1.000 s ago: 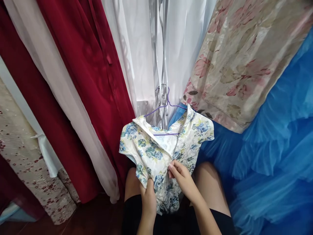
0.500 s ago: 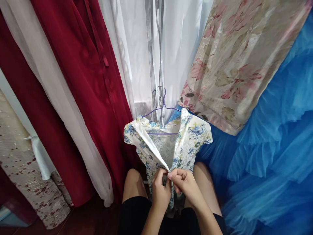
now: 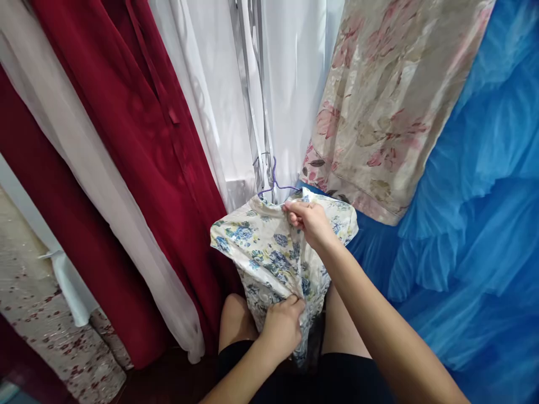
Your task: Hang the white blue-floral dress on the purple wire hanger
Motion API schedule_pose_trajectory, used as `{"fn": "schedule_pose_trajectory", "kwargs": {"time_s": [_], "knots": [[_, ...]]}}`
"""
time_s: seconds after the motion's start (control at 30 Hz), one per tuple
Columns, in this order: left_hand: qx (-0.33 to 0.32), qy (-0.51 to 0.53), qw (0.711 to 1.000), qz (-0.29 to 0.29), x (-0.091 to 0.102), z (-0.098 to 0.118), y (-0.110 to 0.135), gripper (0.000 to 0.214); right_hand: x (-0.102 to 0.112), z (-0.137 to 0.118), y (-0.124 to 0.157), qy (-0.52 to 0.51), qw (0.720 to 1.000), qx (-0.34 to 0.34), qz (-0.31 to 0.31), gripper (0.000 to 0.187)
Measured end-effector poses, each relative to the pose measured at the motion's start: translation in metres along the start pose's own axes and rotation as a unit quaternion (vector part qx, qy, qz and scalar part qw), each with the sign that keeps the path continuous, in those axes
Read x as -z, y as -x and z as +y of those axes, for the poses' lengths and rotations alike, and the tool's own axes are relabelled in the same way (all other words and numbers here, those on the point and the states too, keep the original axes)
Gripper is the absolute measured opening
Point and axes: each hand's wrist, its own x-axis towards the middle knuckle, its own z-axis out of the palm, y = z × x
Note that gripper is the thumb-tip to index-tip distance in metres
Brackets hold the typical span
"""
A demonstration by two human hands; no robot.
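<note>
1. My right hand (image 3: 306, 217) has moved up the top (image 3: 269, 241), pinching near its neckline.
2. My left hand (image 3: 283, 328) pinches its front lower down.
3. Creamy with blue-yellow flowers, it sits creased on a purple hanger (image 3: 274, 178) before my knees (image 3: 234, 315).

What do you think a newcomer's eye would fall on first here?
Probably the vivid blue ruffled fabric filling the picture's right side, and the deep red fabric on its left. Between them, a blue-flowered top is on a purple hanger, the right hand at its neckline, the left hand lower on its front.
</note>
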Motion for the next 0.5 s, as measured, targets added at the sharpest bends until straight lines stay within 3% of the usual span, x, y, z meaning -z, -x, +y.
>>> {"fn": "schedule_pose_trajectory", "kwargs": {"time_s": [0.07,0.13,0.23,0.33,0.43,0.5], "knots": [[-0.005,0.011,1.0,-0.012,0.002,-0.006,0.0,0.031,-0.006,-0.002,-0.001,-0.011,1.0,0.011,-0.004,0.027],[-0.012,0.066,0.998,0.015,0.013,-0.014,-0.004,0.02,-0.008,0.0,0.003,-0.01,1.0,0.022,-0.012,0.026],[-0.013,0.171,0.972,0.162,0.053,-0.025,-0.023,0.014,-0.005,0.005,0.014,0.003,0.999,0.034,-0.019,0.025],[-0.035,0.181,0.926,0.328,0.11,-0.027,-0.054,0.03,0.0,0.007,0.022,0.031,0.998,0.052,-0.031,0.027],[-0.113,0.114,0.932,0.324,0.152,-0.019,-0.087,0.033,0.003,0.008,0.022,0.065,0.993,0.082,-0.051,0.03],[-0.162,0.062,0.937,0.304,0.165,-0.012,-0.103,0.025,0.003,0.014,0.018,0.098,0.988,0.105,-0.052,0.03]]}}
